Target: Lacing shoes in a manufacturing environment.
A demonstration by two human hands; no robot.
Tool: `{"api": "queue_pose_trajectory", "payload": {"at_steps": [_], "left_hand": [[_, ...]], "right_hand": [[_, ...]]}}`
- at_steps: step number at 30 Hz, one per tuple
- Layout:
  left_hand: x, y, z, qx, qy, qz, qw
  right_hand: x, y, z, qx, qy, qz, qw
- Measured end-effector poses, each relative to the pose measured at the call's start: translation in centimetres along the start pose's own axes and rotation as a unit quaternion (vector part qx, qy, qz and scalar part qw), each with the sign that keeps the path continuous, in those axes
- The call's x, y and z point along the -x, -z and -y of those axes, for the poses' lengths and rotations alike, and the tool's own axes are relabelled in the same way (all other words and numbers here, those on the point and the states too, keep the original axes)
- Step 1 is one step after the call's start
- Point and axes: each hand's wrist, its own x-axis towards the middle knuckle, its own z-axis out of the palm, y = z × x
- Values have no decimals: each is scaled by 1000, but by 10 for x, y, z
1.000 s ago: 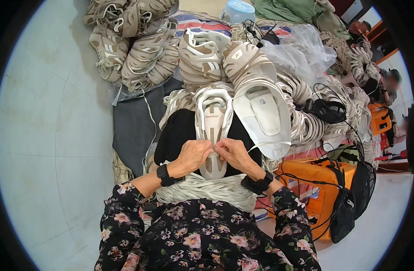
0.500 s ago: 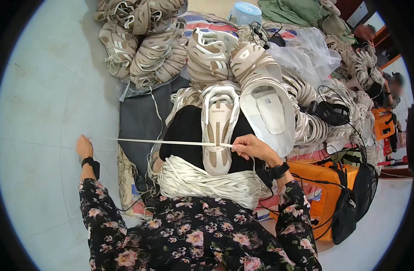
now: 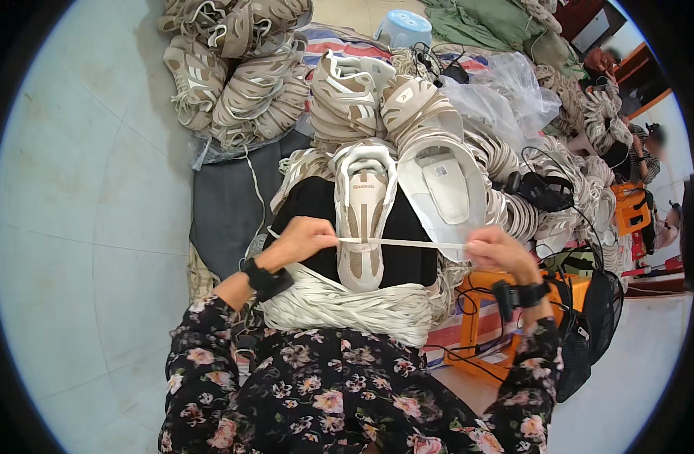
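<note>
Lace switches sides, long run now out to the right!

Right hand first: it's well out past the shoe, fingers curled and pinching the far end of the lace, a touch blurred. Left hand has the other end, thumb and forefinger nipping it just beside the shoe's left edge. And what a swap: half a second ago the left hand was flung far out over the floor with the long run, while the right sat tight against the shoe. Now it's mirrored! Short piece left, long piece right, the whole line drawn nearly straight. To my eye, length is being fed through from one side to the other, and the two ends look far from even.

The shoe itself lies on the black cloth over the lap, toe toward the wearer, lace crossing it just above the toe. No other lace crosses its front that I can see. Just below, a fat bundle of pale laces rests against the floral clothing. Beyond the toe's far end, a stack of shoes; to the right, another nested row. Farther out, an orange stool, and up top, a blue one.
</note>
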Motion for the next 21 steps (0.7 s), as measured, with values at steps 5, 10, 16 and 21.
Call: {"api": "queue_pose_trajectory", "payload": {"at_steps": [5, 10, 16, 21], "left_hand": [[49, 74, 8, 21, 46, -115, 992], [147, 178, 7, -255, 65, -190, 946], [234, 247, -31, -267, 210, -198, 919], [345, 326, -69, -325, 287, -283, 855]], "right_hand": [[85, 60, 8, 31, -33, -121, 992], [146, 109, 10, 82, -103, -162, 978], [234, 139, 19, 106, -161, -275, 942], [312, 187, -7, 263, -276, -375, 845]]}}
